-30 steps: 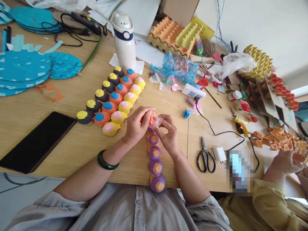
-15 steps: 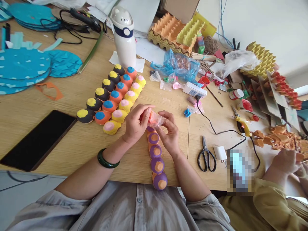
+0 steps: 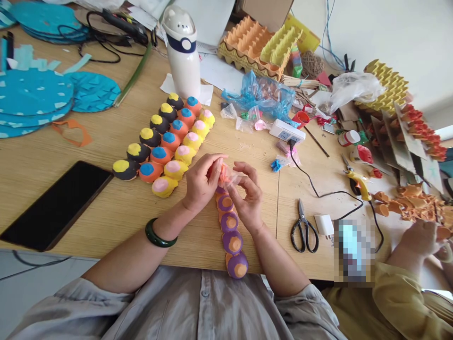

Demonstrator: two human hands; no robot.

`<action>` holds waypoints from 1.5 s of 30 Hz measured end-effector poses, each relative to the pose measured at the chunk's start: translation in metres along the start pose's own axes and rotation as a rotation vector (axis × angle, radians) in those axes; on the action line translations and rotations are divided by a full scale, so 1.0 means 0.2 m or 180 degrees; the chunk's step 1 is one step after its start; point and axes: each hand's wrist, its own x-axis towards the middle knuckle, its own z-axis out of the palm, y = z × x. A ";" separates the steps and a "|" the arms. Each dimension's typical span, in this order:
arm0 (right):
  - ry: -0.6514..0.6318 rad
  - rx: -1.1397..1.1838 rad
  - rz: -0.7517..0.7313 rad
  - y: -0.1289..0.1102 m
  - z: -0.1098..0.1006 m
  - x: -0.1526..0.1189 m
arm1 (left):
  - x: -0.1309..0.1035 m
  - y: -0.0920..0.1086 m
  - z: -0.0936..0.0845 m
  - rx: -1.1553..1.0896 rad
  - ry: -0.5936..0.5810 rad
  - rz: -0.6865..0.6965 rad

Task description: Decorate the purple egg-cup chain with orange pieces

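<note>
My left hand (image 3: 202,183) is closed round one side of a small clear plastic bag (image 3: 225,176) with soft orange stuff, seemingly modelling clay, inside. Thumb and forefinger of my right hand (image 3: 248,197) pinch the bag's other side, the remaining fingers curled loosely. Below the bag a strip of purple egg-carton cups (image 3: 231,242) with orange spots runs toward my shirt; its far end is hidden by the hands. To the left lie three similar strips: black cups with yellow tops (image 3: 149,137), orange with blue (image 3: 170,140), and yellow with pink (image 3: 184,154).
A black tablet (image 3: 58,203) lies at left, a white tumbler (image 3: 182,61) stands behind the strips. Right are black-handled scissors (image 3: 303,226), a white charger (image 3: 323,225), a power strip (image 3: 287,131) with its cable, and a yellow glue gun (image 3: 359,183). A co-worker's hand (image 3: 419,238) works at far right.
The clear bag looks more crumpled and narrower between my fingers, and my right fingertips have shifted slightly on it. Both hands stay in nearly the same place.
</note>
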 end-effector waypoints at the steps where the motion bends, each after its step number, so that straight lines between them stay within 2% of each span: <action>1: -0.0022 0.0015 0.0086 0.00 0.00 0.00 | 0.00 0.00 0.00 0.0015 0.0008 -0.0009; 4: -0.0051 0.0080 0.0214 0.01 0.02 -0.01 | -0.01 0.00 0.01 0.0106 0.0016 0.0119; 7: 0.0076 0.0041 0.0052 0.00 0.03 -0.02 | -0.01 0.00 0.01 0.0191 -0.0051 0.0236; 12: -0.0173 0.0077 -0.0050 0.00 0.02 -0.01 | 0.02 -0.02 0.00 0.0074 0.0159 -0.0129; 16: 0.0056 0.0646 0.0496 0.02 0.01 0.00 | 0.05 -0.05 -0.01 -0.0159 0.0255 -0.0486; 20: 0.0288 0.1269 0.0987 0.04 0.01 0.01 | 0.05 -0.07 0.00 -0.0364 0.0272 -0.0661; 25: 0.0686 0.1695 0.1335 0.06 0.01 0.04 | 0.05 -0.07 0.01 -0.0494 0.0099 -0.0758; 33: 0.0795 0.2308 0.1630 0.09 -0.02 0.07 | 0.04 -0.09 0.01 -0.0802 0.0097 -0.0973; 37: 0.0786 0.2639 0.1910 0.11 -0.03 0.08 | 0.04 -0.10 0.01 -0.0838 0.0111 -0.0995; 41: 0.0761 0.2659 0.2132 0.14 -0.06 0.09 | 0.04 -0.10 0.01 -0.0902 0.0108 -0.1086; 45: 0.0285 0.2427 0.1922 0.15 -0.10 0.10 | 0.05 -0.08 0.01 -0.0932 0.0097 -0.1092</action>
